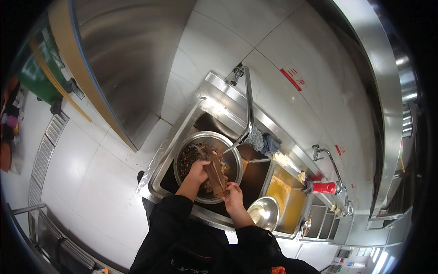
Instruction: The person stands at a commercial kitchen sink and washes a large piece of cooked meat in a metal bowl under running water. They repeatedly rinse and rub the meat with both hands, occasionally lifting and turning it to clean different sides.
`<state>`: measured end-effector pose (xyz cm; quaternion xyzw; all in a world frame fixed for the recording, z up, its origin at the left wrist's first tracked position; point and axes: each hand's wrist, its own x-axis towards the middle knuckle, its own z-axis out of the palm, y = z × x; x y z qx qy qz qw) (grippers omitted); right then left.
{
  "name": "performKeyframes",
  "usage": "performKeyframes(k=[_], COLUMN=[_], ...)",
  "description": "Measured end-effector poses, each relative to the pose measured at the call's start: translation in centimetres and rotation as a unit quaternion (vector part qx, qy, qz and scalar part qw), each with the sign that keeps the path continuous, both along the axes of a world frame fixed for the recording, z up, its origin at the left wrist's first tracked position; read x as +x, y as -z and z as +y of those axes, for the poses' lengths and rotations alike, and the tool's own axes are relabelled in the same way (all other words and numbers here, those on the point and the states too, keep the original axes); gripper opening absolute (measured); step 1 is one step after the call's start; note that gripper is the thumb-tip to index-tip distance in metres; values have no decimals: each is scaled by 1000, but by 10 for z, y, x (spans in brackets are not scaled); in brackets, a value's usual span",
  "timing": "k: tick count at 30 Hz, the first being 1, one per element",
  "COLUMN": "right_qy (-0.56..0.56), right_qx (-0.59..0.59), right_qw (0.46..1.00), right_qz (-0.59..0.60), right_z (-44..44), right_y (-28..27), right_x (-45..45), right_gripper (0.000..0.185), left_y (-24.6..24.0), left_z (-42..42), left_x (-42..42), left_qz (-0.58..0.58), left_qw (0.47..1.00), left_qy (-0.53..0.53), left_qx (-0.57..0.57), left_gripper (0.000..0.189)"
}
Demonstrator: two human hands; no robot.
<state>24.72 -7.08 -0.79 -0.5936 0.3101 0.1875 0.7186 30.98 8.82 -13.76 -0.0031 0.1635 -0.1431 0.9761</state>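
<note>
Both hands hold a brown, flat, wet-looking piece [215,173], perhaps a cloth or bag; its material is unclear. My left hand [197,173] grips its left edge, and my right hand [233,196] pinches its lower end. Beneath it, a round stainless steel basin [236,154] stands in the sink compartment, with dark and orange food scraps [191,154] inside. From the chrome faucet [249,113] above, water runs down towards the brown piece.
Right of the basin, a shiny metal bowl [265,212] rests at the sink's edge beside a compartment of yellowish liquid [294,209]. A steel scourer [255,138] and blue-grey cloth [270,144] lie on the back ledge, a red bottle [323,187] farther right. A steel panel [133,68] rises at left.
</note>
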Motion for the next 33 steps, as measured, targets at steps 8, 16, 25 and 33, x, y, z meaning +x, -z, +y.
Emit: performKeyframes(k=[8, 16, 25, 33], right_qy=[-105, -185, -130, -91], right_qx=[-203, -199, -181, -180], right_qw=[967, 948, 949, 957], right_qz=[-115, -166, -224, -207], right_z=[2, 19, 7, 16], right_y=[48, 50, 44, 18], right_x=[31, 78, 88, 99], right_gripper=[28, 18, 19, 18], left_y=[-28, -10, -11, 9], left_z=[15, 22, 32, 17], left_x=[-15, -15, -33, -11], left_qz=[-69, -105, 59, 145], left_qw=[995, 971, 977, 879], left_qy=[33, 62, 37, 63], left_qx=[55, 206, 201, 449], left_gripper=[50, 48, 40, 61])
